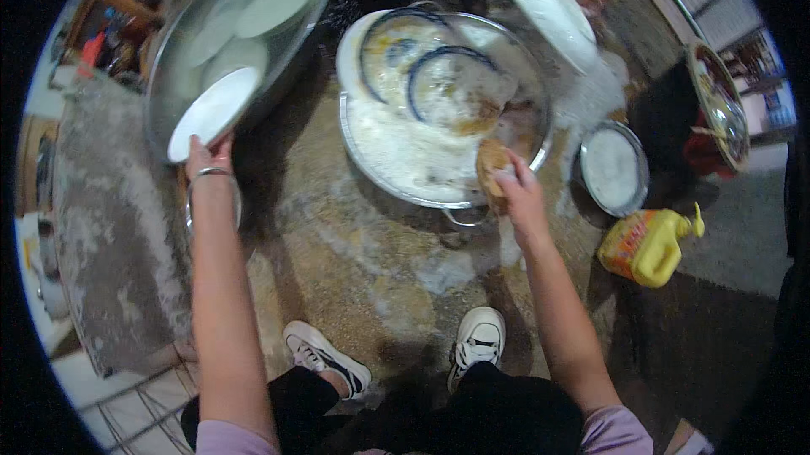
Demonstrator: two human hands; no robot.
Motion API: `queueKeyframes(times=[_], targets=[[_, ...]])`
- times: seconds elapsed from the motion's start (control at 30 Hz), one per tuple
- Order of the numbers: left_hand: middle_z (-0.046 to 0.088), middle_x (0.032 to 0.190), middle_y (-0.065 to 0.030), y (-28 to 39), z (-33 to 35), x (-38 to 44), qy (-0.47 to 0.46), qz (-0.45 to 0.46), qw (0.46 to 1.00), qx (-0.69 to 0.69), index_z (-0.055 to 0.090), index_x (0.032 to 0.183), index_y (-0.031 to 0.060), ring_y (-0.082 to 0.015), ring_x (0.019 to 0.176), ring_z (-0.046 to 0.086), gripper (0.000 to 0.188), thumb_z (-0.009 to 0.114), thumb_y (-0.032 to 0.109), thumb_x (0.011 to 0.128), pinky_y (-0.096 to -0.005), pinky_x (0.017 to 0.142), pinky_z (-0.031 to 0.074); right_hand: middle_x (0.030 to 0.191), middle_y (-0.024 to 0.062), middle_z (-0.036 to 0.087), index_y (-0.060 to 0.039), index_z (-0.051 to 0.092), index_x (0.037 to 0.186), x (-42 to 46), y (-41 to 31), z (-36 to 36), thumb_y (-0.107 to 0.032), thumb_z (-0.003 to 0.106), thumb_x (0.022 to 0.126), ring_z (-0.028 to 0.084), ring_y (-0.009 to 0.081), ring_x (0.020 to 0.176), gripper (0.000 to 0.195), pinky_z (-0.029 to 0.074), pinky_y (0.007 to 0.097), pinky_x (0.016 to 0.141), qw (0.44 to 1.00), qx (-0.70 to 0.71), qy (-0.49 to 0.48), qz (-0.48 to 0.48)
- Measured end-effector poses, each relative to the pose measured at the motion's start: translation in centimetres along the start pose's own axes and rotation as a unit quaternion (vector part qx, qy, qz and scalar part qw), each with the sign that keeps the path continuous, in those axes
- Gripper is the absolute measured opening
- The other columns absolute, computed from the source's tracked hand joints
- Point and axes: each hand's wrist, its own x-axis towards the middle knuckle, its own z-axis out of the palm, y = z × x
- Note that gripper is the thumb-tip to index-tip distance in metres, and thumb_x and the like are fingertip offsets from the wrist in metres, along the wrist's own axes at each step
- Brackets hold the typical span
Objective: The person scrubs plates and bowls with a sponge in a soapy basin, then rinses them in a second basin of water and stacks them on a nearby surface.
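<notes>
My left hand (211, 154) grips the lower rim of a white plate (218, 107), tilted at the near side of a large metal basin (158, 75) on the left, where more white dishes (278, 4) lie in cloudy water. My right hand (520, 192) holds a tan scrubbing pad (492, 170) at the near right rim of a round metal basin with handles (405, 195). Suds and soiled dishes with dark blue rims (455, 85) fill that basin. What the pad is made of cannot be told.
Another person's hands (588, 3) hold a white plate (544, 6) at the top right. A small metal bowl of whitish liquid (610, 167) and a yellow pump bottle (645, 247) stand to the right. Beyond them is a round tray of items (721, 107). The floor (367, 265) is wet with suds.
</notes>
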Motion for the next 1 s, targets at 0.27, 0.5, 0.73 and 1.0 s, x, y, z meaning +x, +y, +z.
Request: queueKeyframes(times=[0.27, 0.5, 0.73, 1.0], targets=[[0.06, 0.097, -0.0137, -11.2, 7.2, -5.6, -0.153, 0.082, 0.901, 0.399, 0.046, 0.116, -0.0047, -0.0248, 0.085, 0.058, 0.041, 0.057, 0.017, 0.083, -0.0339, 0.076, 0.048, 0.109, 0.0179, 0.048, -0.0046, 0.056, 0.104, 4.7, -1.4, -1.1, -0.016, 0.06, 0.071, 0.053, 0.0355, 0.093, 0.035, 0.046, 0.0381, 0.081, 0.87, -0.413, 0.065, -0.26], [0.059, 0.108, -0.017, -23.3, 15.3, -12.9, -0.364, 0.139, 0.691, 0.609, 0.047, 0.119, -0.0027, -0.0247, 0.099, 0.058, 0.05, 0.062, 0.017, 0.076, -0.0308, 0.086, 0.044, 0.112, 0.005, 0.054, -0.0153, 0.062, 0.101, 8.2, 0.6, 1.5, -0.013, 0.061, 0.073, 0.052, 0.0299, 0.101, 0.028, 0.045, 0.042, 0.081, 0.787, -0.564, 0.007, -0.251], [0.064, 0.085, -0.0158, -26.1, 18.3, -15.1, -0.368, 0.045, 0.72, 0.587, 0.061, 0.096, 0.0042, -0.0319, 0.081, 0.061, 0.026, 0.054, 0.02, 0.076, -0.0357, 0.073, 0.046, 0.099, 0.0086, 0.061, -0.0124, 0.064, 0.093, 9.3, 2.9, -1.6, -0.009, 0.054, 0.071, 0.055, 0.0308, 0.095, 0.024, 0.041, 0.043, 0.085, 0.79, -0.514, 0.011, -0.334], [0.056, 0.105, -0.0224, -20.2, 13.0, -20.7, -0.298, 0.081, 0.802, 0.512, 0.048, 0.114, -0.0017, -0.0317, 0.096, 0.054, 0.049, 0.036, 0.041, 0.092, -0.0353, 0.083, 0.041, 0.104, 0.0159, 0.052, -0.0063, 0.056, 0.101, 4.4, -1.8, 5.4, -0.008, 0.057, 0.074, 0.054, 0.0325, 0.091, 0.027, 0.045, 0.0407, 0.079, 0.905, -0.347, -0.012, -0.245]])
